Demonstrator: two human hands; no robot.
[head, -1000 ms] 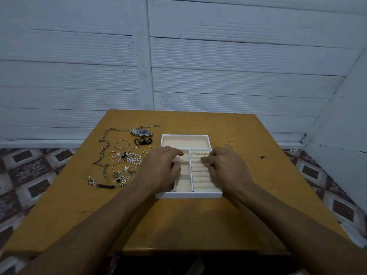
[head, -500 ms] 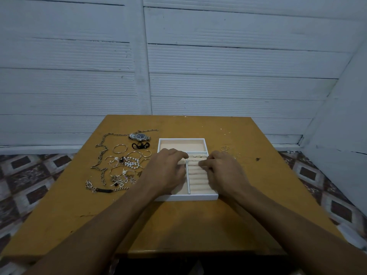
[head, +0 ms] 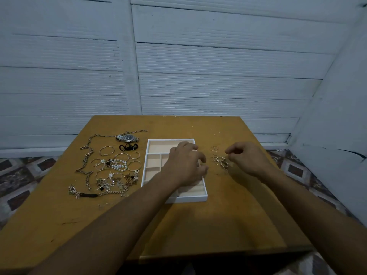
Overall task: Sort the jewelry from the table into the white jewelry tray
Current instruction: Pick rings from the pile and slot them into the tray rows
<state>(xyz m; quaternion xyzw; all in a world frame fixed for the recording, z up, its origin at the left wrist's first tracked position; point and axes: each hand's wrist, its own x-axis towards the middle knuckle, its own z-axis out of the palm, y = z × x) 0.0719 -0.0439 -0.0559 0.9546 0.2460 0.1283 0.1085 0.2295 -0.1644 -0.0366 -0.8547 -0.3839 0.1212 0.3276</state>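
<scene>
White-rimmed, beige-lined jewelry tray (head: 170,139), one only, lies partly under your left hand (head: 184,165), whose fingers hang loosely curled and empty. Your right hand (head: 248,159) hovers over the small gold rings (head: 219,159) just right of the tray. The rings overlap too much to count, and I cannot tell whether you are pinching one.

My left hand (head: 184,165) rests over the white tray (head: 190,199), my right hand (head: 246,159) hangs loosely curled just beside the rings (head: 220,159); bracelets and chains (head: 115,165) lie left of the tray.
</scene>
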